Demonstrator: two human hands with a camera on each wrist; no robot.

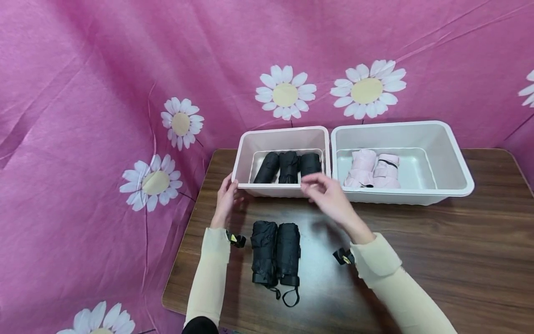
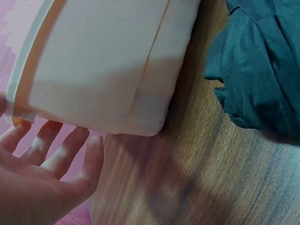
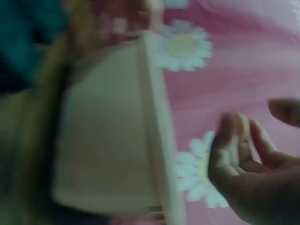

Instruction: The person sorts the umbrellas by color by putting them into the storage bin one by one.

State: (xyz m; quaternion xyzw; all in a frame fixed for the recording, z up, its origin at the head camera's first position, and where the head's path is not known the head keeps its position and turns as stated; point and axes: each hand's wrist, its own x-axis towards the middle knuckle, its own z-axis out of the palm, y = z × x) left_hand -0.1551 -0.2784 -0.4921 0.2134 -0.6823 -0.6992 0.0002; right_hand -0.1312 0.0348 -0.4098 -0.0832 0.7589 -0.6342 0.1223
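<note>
My left hand (image 1: 225, 200) holds the front left corner of the smaller white bin (image 1: 283, 190), with thumb and fingers at its rim. In the left wrist view, the fingers (image 2: 65, 150) lie under the rim. Three black folded umbrellas (image 1: 288, 167) lie side by side in this bin. Above its front right rim hovers my right hand (image 1: 331, 197), fingers loosely bent and nothing in them. On the table in front, two more black folded umbrellas (image 1: 264, 253) lie parallel, their wrist straps toward me.
A larger white bin (image 1: 454, 188) stands close on the right, with two pale pink folded umbrellas (image 1: 361, 168) inside. Both bins are at the back of the brown wooden table (image 1: 471, 260). A pink cloth with daisies (image 1: 225, 55) hangs behind and to the left.
</note>
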